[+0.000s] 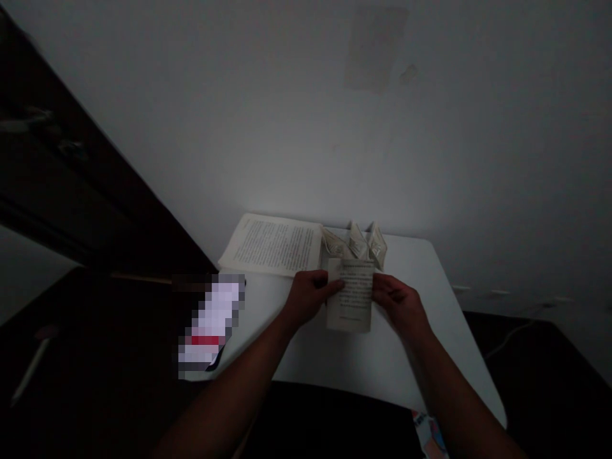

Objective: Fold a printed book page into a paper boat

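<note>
A folded sheet of printed paper [350, 306] is held up over the white table. My left hand [308, 296] pinches its left edge, with the thumb lying on the front face. At the right edge, my right hand [399, 303] grips the same sheet between thumb and fingers. Just behind it stand folded paper shapes: one at the left [336, 243], one in the middle [357, 240] and one at the right [377, 245]. Flat printed pages [275, 245] lie to their left.
The white table [306, 363] stands against a pale wall [287, 127]. A phone with a blurred screen [210, 325] rests at its left edge. A dark door [86, 159] is at the far left. A thin cable [516, 330] runs behind the right side.
</note>
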Demonstrator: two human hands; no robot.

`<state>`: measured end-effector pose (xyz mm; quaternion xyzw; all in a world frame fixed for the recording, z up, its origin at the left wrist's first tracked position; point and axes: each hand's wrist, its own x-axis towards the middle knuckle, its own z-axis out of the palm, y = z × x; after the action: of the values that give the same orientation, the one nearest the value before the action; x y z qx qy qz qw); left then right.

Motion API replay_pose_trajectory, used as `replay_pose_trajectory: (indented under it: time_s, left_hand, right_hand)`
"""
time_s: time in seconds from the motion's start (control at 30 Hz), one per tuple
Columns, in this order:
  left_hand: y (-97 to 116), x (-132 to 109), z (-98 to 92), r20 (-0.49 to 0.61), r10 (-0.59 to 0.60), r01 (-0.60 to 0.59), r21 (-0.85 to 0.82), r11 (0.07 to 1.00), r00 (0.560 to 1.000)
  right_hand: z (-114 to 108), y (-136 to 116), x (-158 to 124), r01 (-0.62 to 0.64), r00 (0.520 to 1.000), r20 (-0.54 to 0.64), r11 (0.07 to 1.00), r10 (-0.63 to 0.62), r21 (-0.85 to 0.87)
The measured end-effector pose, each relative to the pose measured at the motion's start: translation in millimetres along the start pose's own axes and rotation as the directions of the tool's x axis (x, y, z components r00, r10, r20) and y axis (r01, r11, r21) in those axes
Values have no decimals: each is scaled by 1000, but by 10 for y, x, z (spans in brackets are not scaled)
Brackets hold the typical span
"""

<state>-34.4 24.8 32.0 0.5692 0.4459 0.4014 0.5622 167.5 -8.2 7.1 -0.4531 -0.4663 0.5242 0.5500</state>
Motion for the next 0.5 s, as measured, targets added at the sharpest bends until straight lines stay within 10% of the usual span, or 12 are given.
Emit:
replay_pose_trajectory:
  time_s: [0.5]
  left_hand:
    - [-346,82,-5,101,-107,118,-113,986,989]
  right_hand:
    - [33,196,-4,-159,987,49,966,152,206]
